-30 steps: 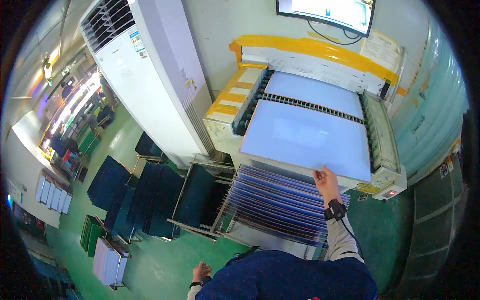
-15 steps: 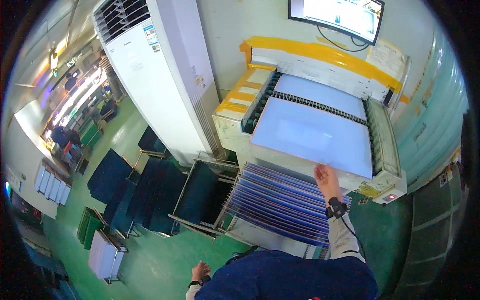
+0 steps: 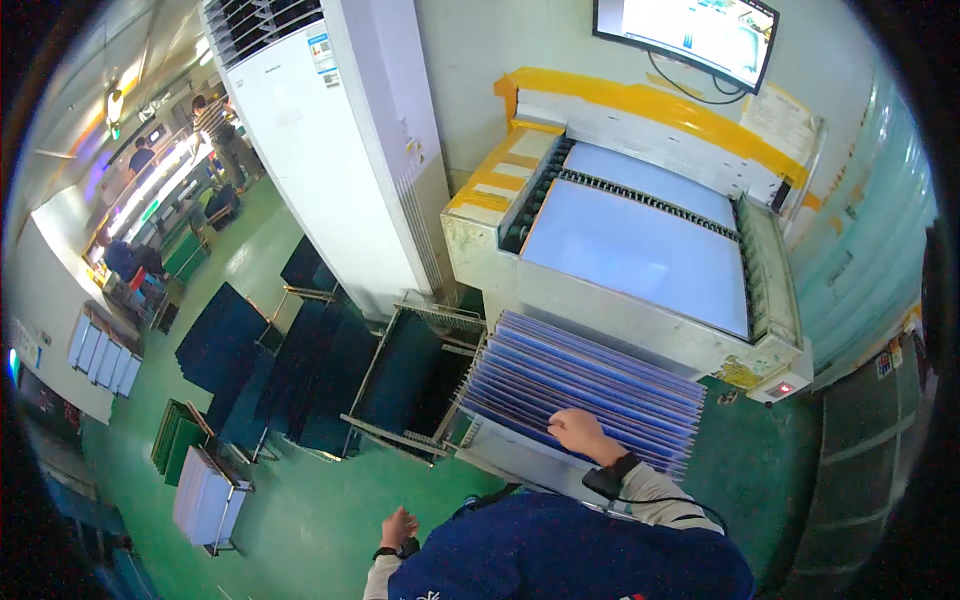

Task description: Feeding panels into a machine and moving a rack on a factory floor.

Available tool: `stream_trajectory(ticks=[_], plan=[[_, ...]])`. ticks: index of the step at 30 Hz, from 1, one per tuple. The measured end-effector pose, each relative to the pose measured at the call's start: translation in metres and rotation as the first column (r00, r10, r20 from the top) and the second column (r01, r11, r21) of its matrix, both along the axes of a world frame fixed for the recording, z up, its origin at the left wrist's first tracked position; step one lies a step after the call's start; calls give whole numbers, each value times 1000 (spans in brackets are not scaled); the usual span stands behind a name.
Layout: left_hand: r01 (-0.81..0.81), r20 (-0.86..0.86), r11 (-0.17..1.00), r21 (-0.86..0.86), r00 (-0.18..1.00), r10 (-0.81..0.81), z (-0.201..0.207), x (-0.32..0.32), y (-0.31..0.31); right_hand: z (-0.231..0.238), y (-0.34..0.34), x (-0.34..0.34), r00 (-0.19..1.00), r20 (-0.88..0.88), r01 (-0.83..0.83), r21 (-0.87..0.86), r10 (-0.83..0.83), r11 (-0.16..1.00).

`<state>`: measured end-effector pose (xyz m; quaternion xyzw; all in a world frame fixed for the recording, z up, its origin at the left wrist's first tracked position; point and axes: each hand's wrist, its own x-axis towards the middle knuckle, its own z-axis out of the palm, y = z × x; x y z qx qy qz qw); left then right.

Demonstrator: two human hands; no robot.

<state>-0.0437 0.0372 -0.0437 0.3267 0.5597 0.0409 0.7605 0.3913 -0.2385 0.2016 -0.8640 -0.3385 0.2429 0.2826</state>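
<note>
Green floor (image 3: 310,500) spreads around us, with a white air conditioner (image 3: 330,170) and, on the pale wall (image 3: 500,40), a screen (image 3: 665,30). Panels (image 3: 610,375), thin and violet-blue, stand close-set in a rack (image 3: 510,455) in front of the machine (image 3: 600,295). Our right hand (image 3: 582,435), fingers curled, is at the nearer panels; we cannot tell whether it grips one. Our left hand (image 3: 398,528) hangs loosely half-open over the floor, holding nothing.

1. Racked panels (image 3: 590,375) read blue-violet, striped by thin paler edges.
2. Front sheet (image 3: 640,250) is pale blue with whitish glare.
3. Machine (image 3: 600,304) is off-white; tape (image 3: 650,99) on it, yellow.
4. Floor (image 3: 300,525) is green.
5. Person's top (image 3: 570,550) is navy; right sleeve (image 3: 655,494), pale beige.
</note>
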Motion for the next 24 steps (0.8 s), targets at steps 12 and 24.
stream_trajectory(ticks=[12, 24], plan=[[-57, 95, 997, -49, 994, 62, -10, -31, 9, -21, 1, -51, 887, 445, -120, -40, 125, 992], [-29, -14, 999, 38, 999, 30, -1, -37, 12, -6, -3, -85, 823, 556, -87, -76, 115, 993]])
